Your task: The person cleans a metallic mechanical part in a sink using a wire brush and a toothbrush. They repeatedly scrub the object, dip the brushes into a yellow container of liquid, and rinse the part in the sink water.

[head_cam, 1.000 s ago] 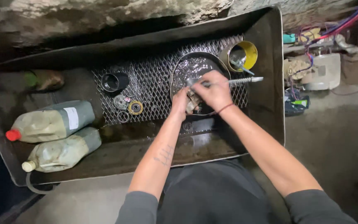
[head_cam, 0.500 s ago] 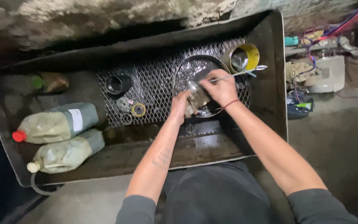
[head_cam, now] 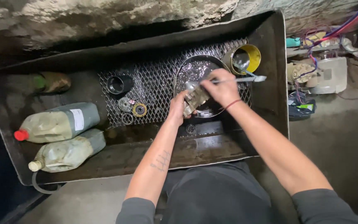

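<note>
My left hand grips a small grimy metal part over a round metal bowl of dark liquid. My right hand holds a thin brush by its handle, with the brush end pressed against the part; the handle points right, past the bowl's rim. Both hands work above a metal mesh grate set inside a large dark metal wash tray. A red string circles my right wrist.
A yellow can stands at the grate's far right. A black cup, rings and small seals lie on the mesh. Two dirty plastic jugs lie at the tray's left. Wires and an electric motor sit right of the tray.
The view has shifted slightly. My hands stay over the bowl, the right hand moving the brush along the part in small strokes.
</note>
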